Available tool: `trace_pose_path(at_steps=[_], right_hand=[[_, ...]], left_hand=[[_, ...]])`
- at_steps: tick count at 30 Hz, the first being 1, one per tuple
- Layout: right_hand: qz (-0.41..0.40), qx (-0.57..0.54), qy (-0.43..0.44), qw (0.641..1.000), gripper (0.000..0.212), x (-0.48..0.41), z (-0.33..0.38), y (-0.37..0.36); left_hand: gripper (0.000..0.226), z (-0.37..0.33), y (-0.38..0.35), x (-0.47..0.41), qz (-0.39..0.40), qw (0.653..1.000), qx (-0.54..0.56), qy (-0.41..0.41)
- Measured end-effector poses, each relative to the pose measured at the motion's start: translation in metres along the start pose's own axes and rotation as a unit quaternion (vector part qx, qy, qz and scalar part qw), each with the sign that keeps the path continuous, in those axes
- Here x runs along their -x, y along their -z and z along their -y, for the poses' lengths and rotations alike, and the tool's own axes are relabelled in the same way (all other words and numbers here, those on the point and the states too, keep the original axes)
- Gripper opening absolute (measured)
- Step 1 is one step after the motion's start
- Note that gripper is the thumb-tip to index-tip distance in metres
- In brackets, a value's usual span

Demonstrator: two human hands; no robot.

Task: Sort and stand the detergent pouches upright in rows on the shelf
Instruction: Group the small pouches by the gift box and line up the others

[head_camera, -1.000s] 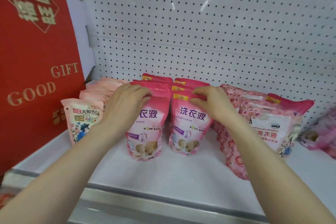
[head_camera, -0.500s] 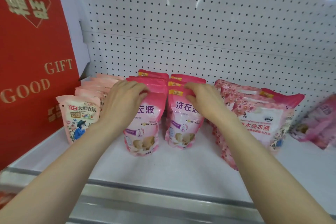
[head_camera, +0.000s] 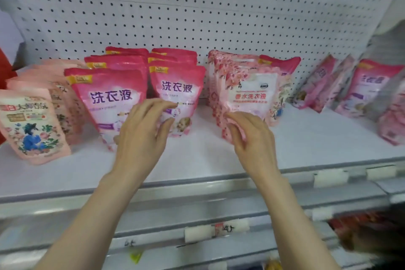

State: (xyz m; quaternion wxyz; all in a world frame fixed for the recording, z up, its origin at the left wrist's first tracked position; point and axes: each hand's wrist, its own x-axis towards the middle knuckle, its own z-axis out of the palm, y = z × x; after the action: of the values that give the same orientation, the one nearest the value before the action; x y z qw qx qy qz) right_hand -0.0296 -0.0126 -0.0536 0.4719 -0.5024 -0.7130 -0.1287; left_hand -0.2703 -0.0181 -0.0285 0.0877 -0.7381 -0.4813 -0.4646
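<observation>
Two rows of deep pink detergent pouches stand upright on the white shelf [head_camera: 197, 155]; the left row's front pouch [head_camera: 109, 98] leans a little, the right row's front pouch [head_camera: 177, 87] is straight. My left hand [head_camera: 142, 136] hovers in front of both, fingers apart, holding nothing. A row of rose-patterned pouches [head_camera: 247, 92] stands to the right. My right hand [head_camera: 252, 138] is open just in front of its lower left corner. Pale pink pouches [head_camera: 28, 125] stand at far left.
More pink pouches [head_camera: 359, 90] lean in a loose pile at far right. A white pegboard [head_camera: 197, 6] backs the shelf. A metal rail with price tags [head_camera: 219, 228] runs along the front edge. A red edge shows at far left.
Both hands have let go of the tops of the two front pink pouches and drawn back and down. The view has swung right, so the red gift box is almost out of frame.
</observation>
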Motion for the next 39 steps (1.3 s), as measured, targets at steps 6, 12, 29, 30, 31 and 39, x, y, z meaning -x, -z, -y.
trace_pose_path(at_steps=[6,12,29,30,31,39], right_hand=[[0.026,-0.004,-0.103,0.994,0.026,0.057,-0.057,0.028],[0.041,-0.025,-0.109,0.993,0.029,0.045,-0.14,0.071],[0.14,-0.014,0.093,0.986,0.026,-0.131,-0.285,0.056],[0.142,-0.052,0.07,0.986,0.017,-0.13,-0.289,0.062],[0.154,-0.094,0.051,0.982,0.011,-0.128,-0.293,0.07],[0.263,-0.293,0.008,0.919,0.009,-0.105,-0.323,0.131]], left_hand=[[0.025,-0.056,-0.061,0.031,0.059,0.996,0.057,0.016],[0.027,-0.124,-0.132,0.026,0.061,0.995,0.073,0.037],[0.057,-0.23,-0.262,-0.023,0.057,0.988,0.032,0.137],[0.061,-0.23,-0.266,-0.029,0.056,0.988,0.036,0.138],[0.065,-0.232,-0.27,-0.034,0.055,0.988,0.04,0.141],[0.075,-0.254,-0.309,-0.075,0.097,0.934,0.181,0.292]])
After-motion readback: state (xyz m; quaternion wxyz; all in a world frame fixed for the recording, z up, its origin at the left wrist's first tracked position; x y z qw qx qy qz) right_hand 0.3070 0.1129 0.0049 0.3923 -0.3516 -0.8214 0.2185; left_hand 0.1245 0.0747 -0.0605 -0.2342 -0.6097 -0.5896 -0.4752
